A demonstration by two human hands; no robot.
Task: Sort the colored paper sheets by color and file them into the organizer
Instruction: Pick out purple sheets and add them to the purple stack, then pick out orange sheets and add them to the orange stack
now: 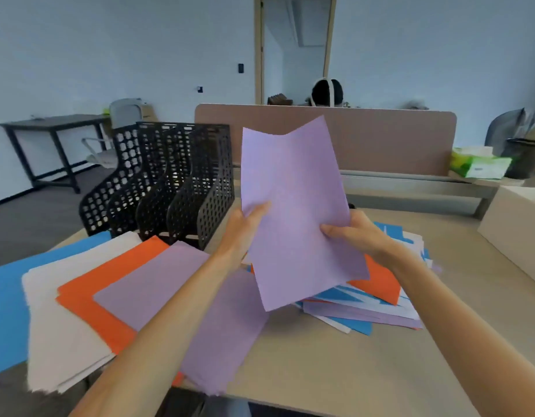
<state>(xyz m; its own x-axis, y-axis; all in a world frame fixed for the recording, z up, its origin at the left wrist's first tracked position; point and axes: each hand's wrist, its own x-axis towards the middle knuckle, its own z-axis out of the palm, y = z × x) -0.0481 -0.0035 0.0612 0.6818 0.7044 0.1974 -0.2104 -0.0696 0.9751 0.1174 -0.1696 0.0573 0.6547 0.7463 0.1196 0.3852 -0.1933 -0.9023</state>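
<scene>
A purple sheet (293, 206) stands upright above the table, held by both hands. My left hand (245, 227) pinches its left edge and my right hand (350, 233) grips its right edge. Under it lies a mixed pile (377, 299) of blue, orange, white and purple sheets. To the left lie sorted, overlapping stacks: blue (7, 296), white (58, 326), orange (88, 293) and purple (158, 284). The black perforated organizer (170, 182) stands behind them with several slots, which look empty.
A brown divider panel (380, 139) runs along the back of the table (335, 365). A white box (519, 230) sits at the right edge and a green tissue pack (480, 164) behind it. A person's head (326, 91) shows beyond the divider. A dark table (49, 121) stands far left.
</scene>
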